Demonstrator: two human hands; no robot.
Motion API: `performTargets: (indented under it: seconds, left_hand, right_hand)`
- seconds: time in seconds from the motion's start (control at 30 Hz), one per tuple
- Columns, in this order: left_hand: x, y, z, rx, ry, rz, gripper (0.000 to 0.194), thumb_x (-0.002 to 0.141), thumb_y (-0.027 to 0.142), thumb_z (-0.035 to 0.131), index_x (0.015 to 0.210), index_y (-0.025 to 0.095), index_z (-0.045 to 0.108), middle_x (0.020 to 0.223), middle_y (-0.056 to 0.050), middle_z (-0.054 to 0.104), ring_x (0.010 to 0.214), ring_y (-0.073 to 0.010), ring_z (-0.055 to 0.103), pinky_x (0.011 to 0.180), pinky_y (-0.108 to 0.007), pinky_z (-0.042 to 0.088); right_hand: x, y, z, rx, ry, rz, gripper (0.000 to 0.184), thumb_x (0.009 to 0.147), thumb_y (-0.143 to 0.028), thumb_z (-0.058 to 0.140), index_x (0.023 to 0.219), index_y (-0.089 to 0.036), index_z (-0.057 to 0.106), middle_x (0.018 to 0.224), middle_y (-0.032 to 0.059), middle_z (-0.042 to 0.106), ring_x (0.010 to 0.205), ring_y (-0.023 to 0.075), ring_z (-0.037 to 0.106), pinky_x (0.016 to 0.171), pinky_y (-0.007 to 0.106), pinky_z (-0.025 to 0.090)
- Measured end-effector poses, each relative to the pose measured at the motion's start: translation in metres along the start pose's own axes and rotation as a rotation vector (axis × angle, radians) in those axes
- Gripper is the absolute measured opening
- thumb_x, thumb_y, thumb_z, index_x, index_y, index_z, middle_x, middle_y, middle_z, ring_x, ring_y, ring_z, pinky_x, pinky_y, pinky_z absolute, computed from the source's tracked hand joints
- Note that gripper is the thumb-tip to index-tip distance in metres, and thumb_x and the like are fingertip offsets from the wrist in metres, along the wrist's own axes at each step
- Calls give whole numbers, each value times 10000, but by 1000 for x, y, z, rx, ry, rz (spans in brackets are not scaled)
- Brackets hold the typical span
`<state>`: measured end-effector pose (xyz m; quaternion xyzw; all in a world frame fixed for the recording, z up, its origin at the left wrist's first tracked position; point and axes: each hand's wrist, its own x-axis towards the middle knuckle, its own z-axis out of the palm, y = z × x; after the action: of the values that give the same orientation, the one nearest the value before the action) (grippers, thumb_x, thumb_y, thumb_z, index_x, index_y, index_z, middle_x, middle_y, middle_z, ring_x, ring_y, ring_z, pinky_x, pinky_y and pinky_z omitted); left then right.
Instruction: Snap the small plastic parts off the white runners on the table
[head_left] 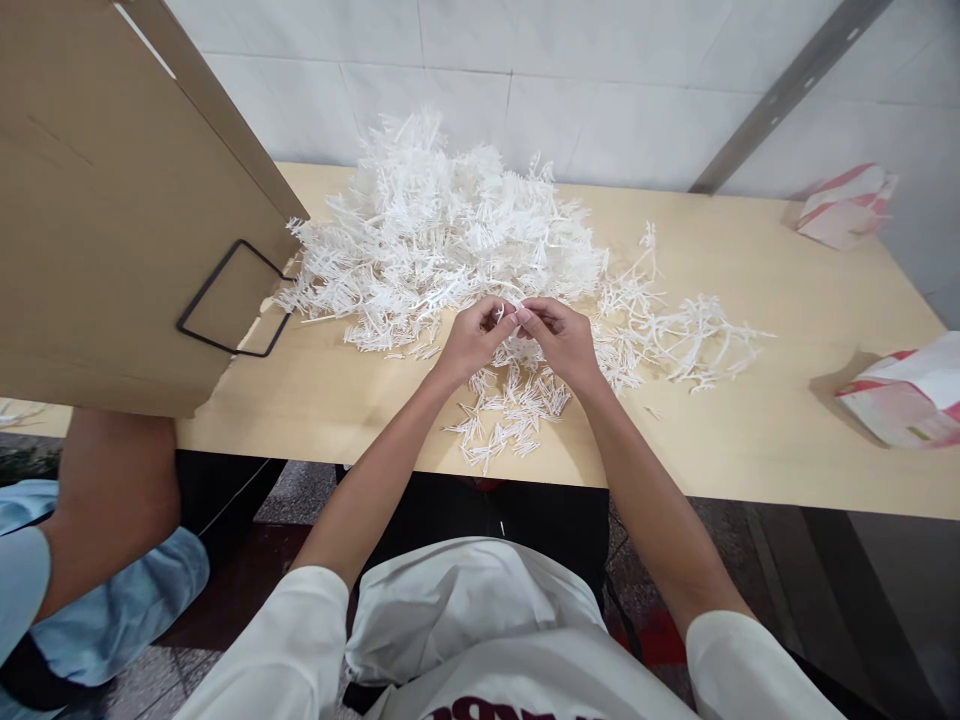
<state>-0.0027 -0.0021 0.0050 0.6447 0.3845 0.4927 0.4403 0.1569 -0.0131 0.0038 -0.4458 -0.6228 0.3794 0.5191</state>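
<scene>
My left hand (478, 332) and my right hand (561, 338) meet above the near edge of a large heap of white branching plastic pieces (457, 220). Thumbs and fingertips of both are pinched together on a thin white branched piece (517, 308), mostly hidden by the fingers. Below my hands lies a small pile of loose short white sticks (510, 420). To the right of them, a looser cluster of barer white branched stems (690, 335) spreads over the table.
A tall cardboard sheet (127, 200) with a black wire stand (206, 300) stands at the left of the wooden table (750, 440). Beyond it shows a person's arm (120, 500). Two red-and-white paper bags (847, 208) sit at the right, against a tiled wall.
</scene>
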Motion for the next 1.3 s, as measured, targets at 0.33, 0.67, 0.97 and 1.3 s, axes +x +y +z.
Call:
performTargets:
  seconds: [0.33, 0.67, 0.97, 1.3]
  left_hand:
    - [-4, 1, 1, 187, -41, 52, 80, 799, 253, 594, 755, 189, 571, 630, 43, 493, 591, -81, 424, 572, -220, 357]
    - [-4, 4, 0, 143, -5, 49, 113, 821, 295, 596, 781, 189, 596, 657, 33, 521, 601, -83, 439, 584, -223, 364]
    - [-2, 3, 1, 112, 3, -9, 93, 797, 274, 599, 764, 187, 593, 638, 38, 512, 587, -82, 420, 571, -223, 348]
    - [-2, 4, 1, -10, -194, -49, 99, 769, 258, 582, 733, 165, 578, 648, 39, 504, 586, -69, 406, 558, -216, 322]
  right_hand:
    - [-4, -8, 1, -352, 98, -170, 60, 694, -178, 614, 741, -202, 642, 626, -41, 600, 572, 100, 550, 596, 252, 479]
    - [-2, -4, -3, -335, 61, -181, 103, 766, -250, 595, 841, -208, 652, 783, -3, 675, 667, 123, 600, 657, 273, 494]
    - [-2, -5, -2, -342, -16, -153, 253, 893, -440, 559, 917, -220, 682, 852, 20, 714, 715, 135, 638, 698, 291, 503]
    - [-6, -9, 0, -336, 126, -189, 85, 663, -163, 559, 610, -195, 618, 540, -44, 569, 506, 92, 485, 527, 248, 397]
